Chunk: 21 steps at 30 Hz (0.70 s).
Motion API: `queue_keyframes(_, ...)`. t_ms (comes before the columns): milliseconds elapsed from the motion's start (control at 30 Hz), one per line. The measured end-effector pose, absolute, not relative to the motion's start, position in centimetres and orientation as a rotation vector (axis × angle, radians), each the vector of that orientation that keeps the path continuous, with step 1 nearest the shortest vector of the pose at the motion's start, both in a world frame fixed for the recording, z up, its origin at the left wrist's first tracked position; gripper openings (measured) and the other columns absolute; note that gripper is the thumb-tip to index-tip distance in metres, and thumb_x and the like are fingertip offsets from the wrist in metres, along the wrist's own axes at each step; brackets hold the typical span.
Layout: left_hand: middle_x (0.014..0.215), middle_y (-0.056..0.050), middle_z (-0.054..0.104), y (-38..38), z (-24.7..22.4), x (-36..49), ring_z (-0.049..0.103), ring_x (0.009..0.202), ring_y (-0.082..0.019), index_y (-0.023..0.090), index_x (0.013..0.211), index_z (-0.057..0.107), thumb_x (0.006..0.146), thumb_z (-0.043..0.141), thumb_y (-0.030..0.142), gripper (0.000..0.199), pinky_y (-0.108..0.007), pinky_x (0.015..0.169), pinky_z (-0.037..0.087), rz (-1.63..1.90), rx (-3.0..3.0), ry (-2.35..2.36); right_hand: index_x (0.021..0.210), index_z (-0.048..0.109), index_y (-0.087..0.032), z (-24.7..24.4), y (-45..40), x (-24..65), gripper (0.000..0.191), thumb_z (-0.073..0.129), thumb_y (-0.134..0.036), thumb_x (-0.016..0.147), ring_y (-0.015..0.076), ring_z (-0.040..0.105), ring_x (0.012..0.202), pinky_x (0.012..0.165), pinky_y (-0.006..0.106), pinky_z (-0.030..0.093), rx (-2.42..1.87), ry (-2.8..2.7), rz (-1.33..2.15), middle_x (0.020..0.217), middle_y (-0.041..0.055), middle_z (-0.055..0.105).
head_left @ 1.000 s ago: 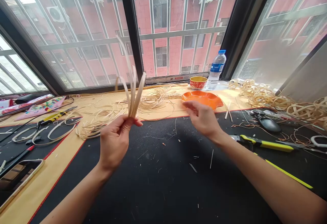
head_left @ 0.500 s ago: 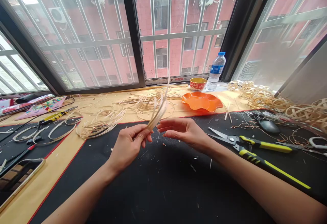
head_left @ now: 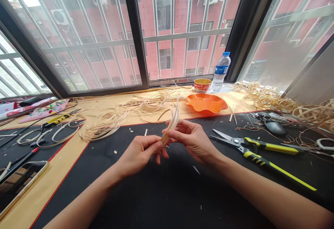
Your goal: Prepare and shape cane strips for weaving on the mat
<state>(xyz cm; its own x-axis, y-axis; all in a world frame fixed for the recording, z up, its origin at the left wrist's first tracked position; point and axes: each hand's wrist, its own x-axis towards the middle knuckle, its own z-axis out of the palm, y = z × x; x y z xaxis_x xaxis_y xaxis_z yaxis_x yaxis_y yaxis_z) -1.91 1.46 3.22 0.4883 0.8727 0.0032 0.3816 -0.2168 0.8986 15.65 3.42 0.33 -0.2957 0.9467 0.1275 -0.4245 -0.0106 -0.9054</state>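
Our left hand point(head_left: 138, 154) and right hand point(head_left: 192, 142) pinch smooth, thin cane strips point(head_left: 172, 124) between curled fingers point(head_left: 153, 146), above the black mat point(head_left: 156, 197).

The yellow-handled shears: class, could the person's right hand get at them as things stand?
Probably yes. The right hand is pinching the pale cane strips with the left hand, so it would likely let go first, but no object stands between it and the yellow-handled shears on the black mat.
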Motion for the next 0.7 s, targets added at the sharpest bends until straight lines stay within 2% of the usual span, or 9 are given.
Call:
queue_keyframes(133,0.070,-0.004,0.069,1.4,3.6,-1.8,0.062,0.064,-0.013,0.011,0.084,0.068,0.090,0.047,0.029,0.028,-0.024,0.069,0.046,0.668,1.808,1.062,0.078,0.071,-0.016,0.6,3.5,15.9,0.023,0.081,-0.030,0.062,0.0141,0.066,0.075,0.070,0.025,0.055,-0.673,-1.014,1.584,0.078,0.0024,0.070)
queue_keyframes(267,0.071,-0.005,0.071,1.1,4.0,-1.9,0.064,0.067,-0.014,0.011,0.086,0.070,0.089,0.050,0.030,0.027,-0.023,0.070,0.048,0.671,1.757,1.076,0.077,0.071,-0.015,1.0,4.0,16.4,0.025,0.082,-0.028,0.060,0.0110,0.065,0.068,0.066,0.022,0.055,-0.673,-0.879,1.605,0.074,0.0008,0.068)
queue_keyframes(433,0.081,-0.009,0.074,0.4,4.3,-2.0,0.070,0.071,-0.019,0.010,0.089,0.067,0.088,0.054,0.031,0.024,-0.027,0.068,0.054,0.583,1.477,0.957,0.077,0.069,-0.012,1.4,4.2,16.8,0.027,0.082,-0.028,0.060,0.0118,0.067,0.065,0.059,0.019,0.055,-0.701,-0.880,1.661,0.077,0.0048,0.071)
queue_keyframes(700,0.093,-0.015,0.073,-0.6,4.4,-1.6,0.071,0.086,-0.023,0.010,0.102,0.063,0.088,0.056,0.023,0.020,-0.034,0.080,0.055,0.568,1.095,0.724,0.078,0.067,-0.014,1.5,4.1,16.8,0.029,0.083,-0.028,0.059,0.0110,0.065,0.060,0.052,0.018,0.054,-0.737,-0.884,1.691,0.074,0.0050,0.072)
